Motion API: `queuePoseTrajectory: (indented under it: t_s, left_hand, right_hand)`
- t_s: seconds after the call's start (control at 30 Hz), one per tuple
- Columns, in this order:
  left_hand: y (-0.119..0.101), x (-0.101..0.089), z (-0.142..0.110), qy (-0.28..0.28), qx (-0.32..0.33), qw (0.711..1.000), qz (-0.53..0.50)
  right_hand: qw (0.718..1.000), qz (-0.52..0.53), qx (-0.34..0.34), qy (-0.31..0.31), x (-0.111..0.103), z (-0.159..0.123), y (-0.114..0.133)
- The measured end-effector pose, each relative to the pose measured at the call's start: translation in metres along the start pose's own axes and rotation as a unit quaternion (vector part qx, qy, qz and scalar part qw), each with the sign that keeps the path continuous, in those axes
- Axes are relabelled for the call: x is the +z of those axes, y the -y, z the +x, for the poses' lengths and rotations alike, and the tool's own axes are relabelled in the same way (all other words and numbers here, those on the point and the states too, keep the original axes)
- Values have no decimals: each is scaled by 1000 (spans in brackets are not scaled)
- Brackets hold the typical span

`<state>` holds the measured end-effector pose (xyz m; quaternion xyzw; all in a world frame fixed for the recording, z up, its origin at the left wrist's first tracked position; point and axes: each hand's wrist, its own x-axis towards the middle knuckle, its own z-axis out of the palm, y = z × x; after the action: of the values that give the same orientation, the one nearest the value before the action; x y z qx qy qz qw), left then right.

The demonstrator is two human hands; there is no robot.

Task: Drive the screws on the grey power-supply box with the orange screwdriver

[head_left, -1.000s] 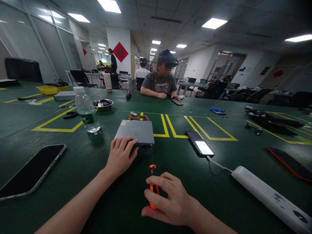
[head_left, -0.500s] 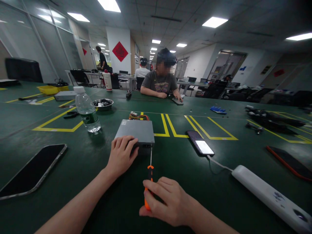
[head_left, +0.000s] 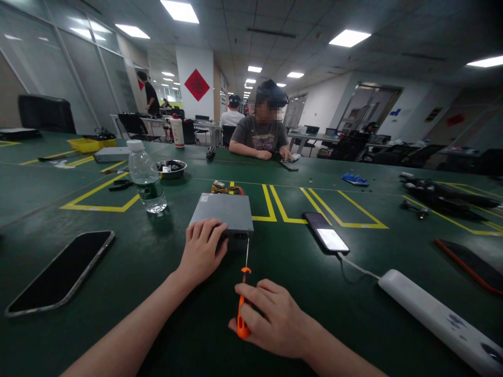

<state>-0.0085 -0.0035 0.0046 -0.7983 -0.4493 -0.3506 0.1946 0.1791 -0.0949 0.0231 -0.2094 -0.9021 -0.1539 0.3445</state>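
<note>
A grey metal computer power supply (head_left: 223, 209) lies on the green table, its bundle of coloured cables (head_left: 228, 189) at the far side. My left hand (head_left: 205, 251) grips its near left corner, fingers over the top and thumb against the front face. Between the fingers of my right hand (head_left: 271, 317) is the orange and black handle of a screwdriver (head_left: 242, 314). Its thin shaft points away from me, with the tip at the lower right corner of the front face, beside the power socket. Whether the tip sits in a screw is too small to tell.
Left of the power supply stands a water bottle (head_left: 147, 180), with a metal bowl (head_left: 172, 168) behind it. A phone (head_left: 58, 272) lies at the left. To the right are a charging phone (head_left: 325, 233) and a white power strip (head_left: 436, 314). Across the table sits a person (head_left: 261, 131).
The screwdriver's handle has turned in my right fingers and shows more orange. My left hand keeps its hold on the power supply. The whole view has shifted slightly.
</note>
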Motion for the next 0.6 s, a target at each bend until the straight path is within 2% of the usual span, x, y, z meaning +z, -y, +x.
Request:
queuePoseTrajectory:
  t_s: [0.33,0.47,0.6]
  left_hand:
    - [0,1,-1,11,-6,1000,-13]
    - [0,1,-1,6,-10,1000,-16]
    - [0,1,-1,9,-11,1000,-14]
  right_hand:
    - [1000,-12,15,19,-7,2,-1]
    - [999,-24,1,-31,-5,-2,-2]
    - [992,-68,22,-105,-8,-3,-4]
